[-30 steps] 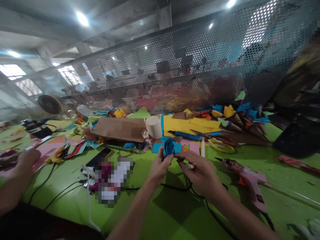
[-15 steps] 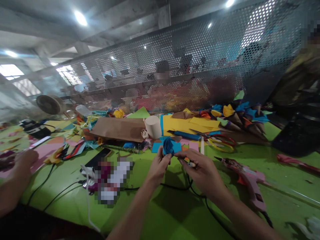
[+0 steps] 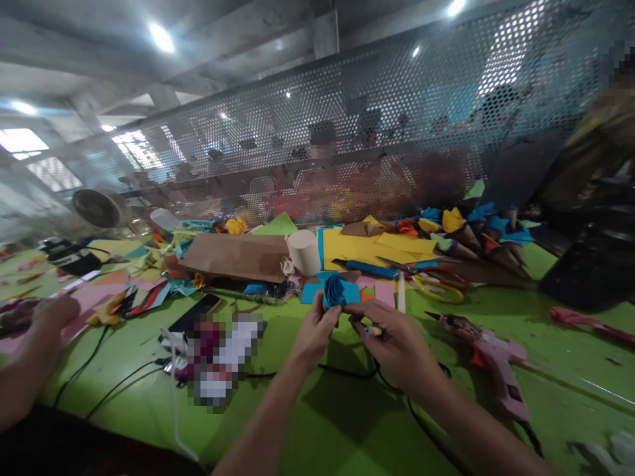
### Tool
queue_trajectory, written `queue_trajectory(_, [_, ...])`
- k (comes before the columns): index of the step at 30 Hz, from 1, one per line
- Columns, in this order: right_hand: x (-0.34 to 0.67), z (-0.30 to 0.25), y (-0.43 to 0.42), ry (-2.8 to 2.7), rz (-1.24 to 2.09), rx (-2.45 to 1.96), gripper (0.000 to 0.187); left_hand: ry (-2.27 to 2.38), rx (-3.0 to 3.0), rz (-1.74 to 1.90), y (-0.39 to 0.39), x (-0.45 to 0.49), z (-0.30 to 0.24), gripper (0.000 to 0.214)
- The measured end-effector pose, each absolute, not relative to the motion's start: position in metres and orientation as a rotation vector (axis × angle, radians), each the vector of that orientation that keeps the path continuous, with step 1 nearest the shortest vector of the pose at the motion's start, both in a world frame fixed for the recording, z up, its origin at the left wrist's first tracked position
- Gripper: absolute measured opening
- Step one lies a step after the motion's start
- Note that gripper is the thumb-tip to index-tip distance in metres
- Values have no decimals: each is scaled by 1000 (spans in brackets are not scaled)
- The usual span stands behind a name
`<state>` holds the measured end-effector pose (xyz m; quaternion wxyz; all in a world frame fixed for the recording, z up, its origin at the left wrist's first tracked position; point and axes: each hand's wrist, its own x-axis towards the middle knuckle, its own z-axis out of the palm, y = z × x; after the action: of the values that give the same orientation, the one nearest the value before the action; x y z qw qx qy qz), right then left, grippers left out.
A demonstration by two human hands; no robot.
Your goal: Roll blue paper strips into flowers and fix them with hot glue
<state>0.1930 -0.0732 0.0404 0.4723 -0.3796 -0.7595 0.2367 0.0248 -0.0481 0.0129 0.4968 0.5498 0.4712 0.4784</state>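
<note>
My left hand [image 3: 320, 327] pinches a blue paper flower [image 3: 334, 291], a curled roll of layered paper, between thumb and fingers. My right hand [image 3: 389, 337] is closed around a short pencil-like stick [image 3: 374, 331], whose pale end pokes out under the fingers. The right fingertips reach the lower right side of the blue flower. Just behind the flower lies flat blue paper [image 3: 310, 293], with pink paper [image 3: 384, 294] to its right.
A pink glue gun [image 3: 496, 357] lies right of my right hand. Farther back are scissors [image 3: 439, 283], a blue cutter [image 3: 370, 268], a pale roll [image 3: 304, 252] and brown paper [image 3: 238, 256]. Black cable [image 3: 347, 371] runs beneath my hands. A co-worker's hand [image 3: 54, 317] rests at left.
My right hand has shifted slightly left, bringing its fingertips closer in under the blue flower. The stick has moved left with it. My left hand stays nearly still.
</note>
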Motion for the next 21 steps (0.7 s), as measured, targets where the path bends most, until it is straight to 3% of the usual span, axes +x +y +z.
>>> queue_trajectory(21, [196, 45, -71, -1828, 572, -951, 33, 1129, 1369, 1154, -49, 24, 12, 37])
